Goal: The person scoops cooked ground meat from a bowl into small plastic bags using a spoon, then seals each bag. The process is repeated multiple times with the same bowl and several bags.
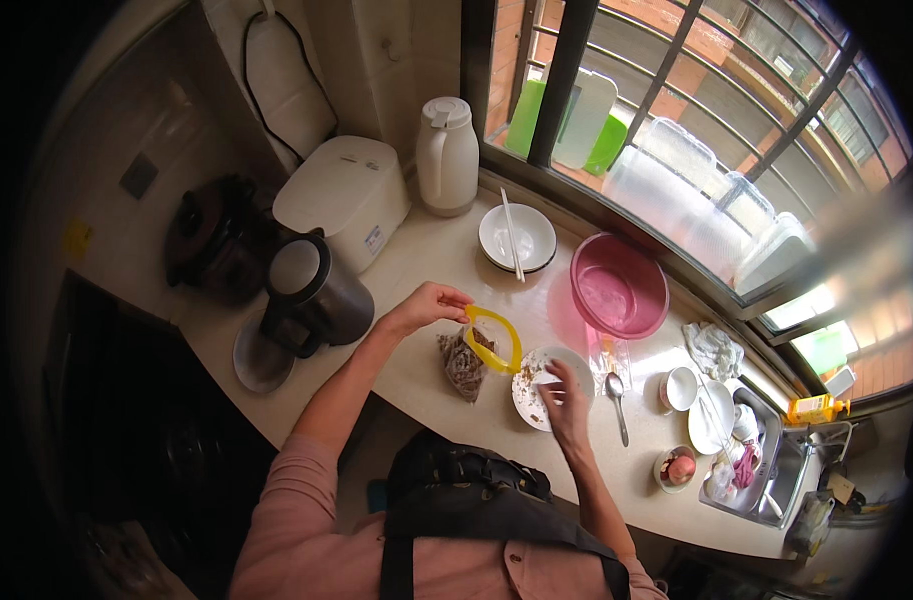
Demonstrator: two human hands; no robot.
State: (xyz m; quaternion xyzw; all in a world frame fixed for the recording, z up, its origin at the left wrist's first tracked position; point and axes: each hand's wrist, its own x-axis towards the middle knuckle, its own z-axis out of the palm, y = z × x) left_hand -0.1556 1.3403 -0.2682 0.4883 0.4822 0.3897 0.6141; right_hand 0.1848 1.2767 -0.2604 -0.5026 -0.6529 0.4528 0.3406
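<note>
My left hand (435, 306) pinches the yellow rim of a clear zip bag (464, 367), which stands on the countertop with its mouth apart and brown crumbly pieces inside. Just right of the bag lies a white plate (533, 409) with brown bits scattered over it. Above this plate is my right hand (565, 401), fingers bent and somewhat blurred; whether small bits are between the fingertips cannot be told. A metal spoon (615, 397) rests on the counter to the right of the plate.
Behind the plate stand a pink basin (620, 285) and white bowls (528, 232) with chopsticks across them. A dark kettle (318, 292), a white appliance (340, 195) and a white thermos jug (447, 157) are at the left. A bowl with reddish fruit (680, 469) sits near the sink (783, 465).
</note>
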